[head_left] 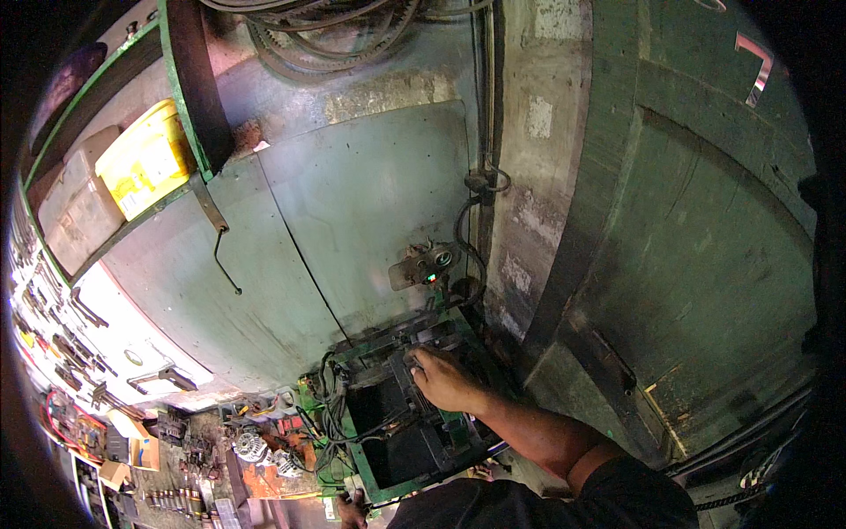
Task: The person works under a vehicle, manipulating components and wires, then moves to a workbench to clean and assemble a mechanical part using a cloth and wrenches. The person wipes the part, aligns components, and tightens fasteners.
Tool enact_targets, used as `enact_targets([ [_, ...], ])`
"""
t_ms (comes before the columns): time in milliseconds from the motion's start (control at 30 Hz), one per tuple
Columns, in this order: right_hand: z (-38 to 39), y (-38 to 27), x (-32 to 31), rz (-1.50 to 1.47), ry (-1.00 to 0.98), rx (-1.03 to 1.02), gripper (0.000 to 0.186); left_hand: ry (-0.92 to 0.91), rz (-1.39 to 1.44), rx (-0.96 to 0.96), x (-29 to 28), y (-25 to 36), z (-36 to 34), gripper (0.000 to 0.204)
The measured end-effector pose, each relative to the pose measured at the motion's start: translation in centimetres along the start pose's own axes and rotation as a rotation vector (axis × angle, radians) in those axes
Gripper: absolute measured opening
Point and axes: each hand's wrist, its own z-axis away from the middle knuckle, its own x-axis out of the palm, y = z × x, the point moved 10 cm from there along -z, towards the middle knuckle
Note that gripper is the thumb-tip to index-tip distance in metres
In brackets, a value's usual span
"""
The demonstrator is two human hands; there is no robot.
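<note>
My right hand (432,375) is closed on a dark part (407,379) on top of a green-framed machine (377,488), which has a dark open recess and black cables along its left side. My left hand (351,510) is low at the frame's bottom, beside the machine's near left corner and just under a small pale fitting (352,485); its fingers look curled, but what they hold is unclear. Behind the machine stands a dark fixture (421,269) with a small green light.
A cluttered workbench (264,480) at lower left bears metal parts, an alternator-like part (254,448) and cardboard (141,450). Tools hang on the left wall. A green shelf (207,145) holds a yellow container (141,159). A green door (687,291) stands right; belts (326,35) hang above.
</note>
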Motion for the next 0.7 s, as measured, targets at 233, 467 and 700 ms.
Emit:
enact_targets([
  [233,0.1,-0.3,0.0,-0.016,-0.025,0.026,0.034,-0.070,-0.009,-0.136,0.5,-0.1,1.1,0.062],
  [467,0.4,0.1,0.4,-0.040,-0.051,0.079,0.034,0.021,-0.069,-0.114,-0.1,-0.1,1.0,0.076],
  [700,0.0,-0.2,0.0,0.014,-0.012,-0.004,0.037,0.068,0.038,-0.104,-0.4,-1.3,0.3,0.071],
])
